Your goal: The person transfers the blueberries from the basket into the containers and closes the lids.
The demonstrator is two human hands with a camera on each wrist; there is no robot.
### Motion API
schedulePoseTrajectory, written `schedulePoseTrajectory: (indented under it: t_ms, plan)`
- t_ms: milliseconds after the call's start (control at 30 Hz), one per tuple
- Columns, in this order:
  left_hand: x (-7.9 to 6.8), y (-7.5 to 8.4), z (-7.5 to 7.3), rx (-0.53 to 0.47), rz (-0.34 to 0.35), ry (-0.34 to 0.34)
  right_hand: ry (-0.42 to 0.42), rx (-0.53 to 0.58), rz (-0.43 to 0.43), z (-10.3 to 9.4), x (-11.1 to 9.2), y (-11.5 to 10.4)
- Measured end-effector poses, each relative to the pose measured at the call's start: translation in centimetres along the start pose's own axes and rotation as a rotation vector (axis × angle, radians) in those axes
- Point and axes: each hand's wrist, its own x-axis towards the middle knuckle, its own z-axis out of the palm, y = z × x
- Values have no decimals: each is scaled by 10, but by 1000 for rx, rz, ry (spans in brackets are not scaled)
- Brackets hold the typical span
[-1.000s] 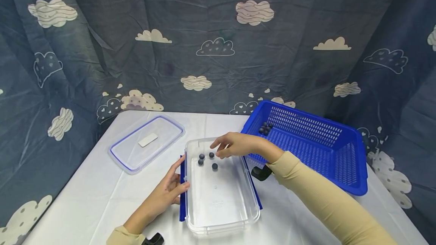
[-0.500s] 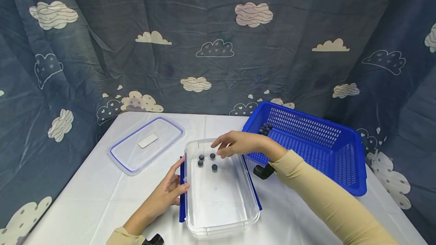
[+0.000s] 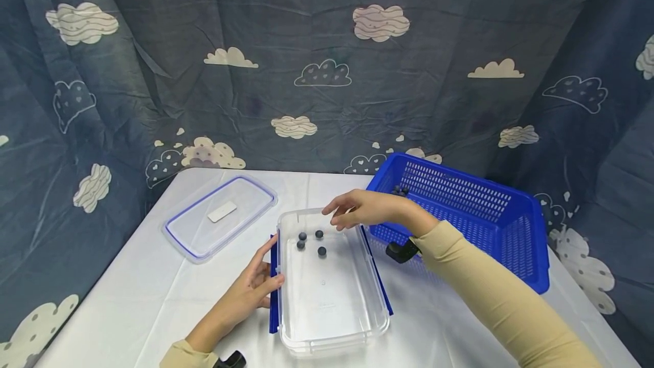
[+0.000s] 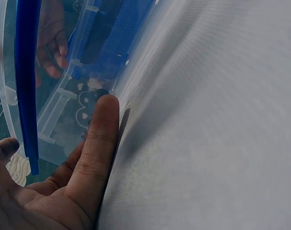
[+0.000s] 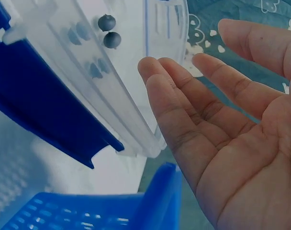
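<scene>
A clear plastic food container (image 3: 332,305) with blue side latches lies in the middle, several blueberries (image 3: 322,251) on its floor towards the far end. My left hand (image 3: 250,288) holds its left side, thumb at the rim and fingers along the outer wall; the left wrist view shows the blue latch (image 4: 28,86) between thumb and fingers. My right hand (image 3: 368,209) hovers over the container's far right corner. Its fingers (image 5: 174,115) are loosely bent with nothing between them. Two blueberries (image 5: 112,40) show beyond the container wall in the right wrist view.
A blue perforated basket (image 3: 475,209) stands at the right, with more blueberries (image 3: 401,191) in its far left corner, partly covered by my right hand. The clear lid (image 3: 204,240) with a blue seal lies at the left. A cloud-print curtain (image 3: 327,101) hangs behind the white table.
My right hand rises slightly and shifts right, away from the blueberries in the container towards the basket. The left hand and the container stay in place.
</scene>
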Motion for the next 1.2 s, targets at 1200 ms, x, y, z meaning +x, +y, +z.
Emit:
schedulePoseTrajectory:
  t_ms: [1200]
  plan:
    - [2, -2, -1, 6, 9, -9, 229, 202, 73, -62, -28, 50]
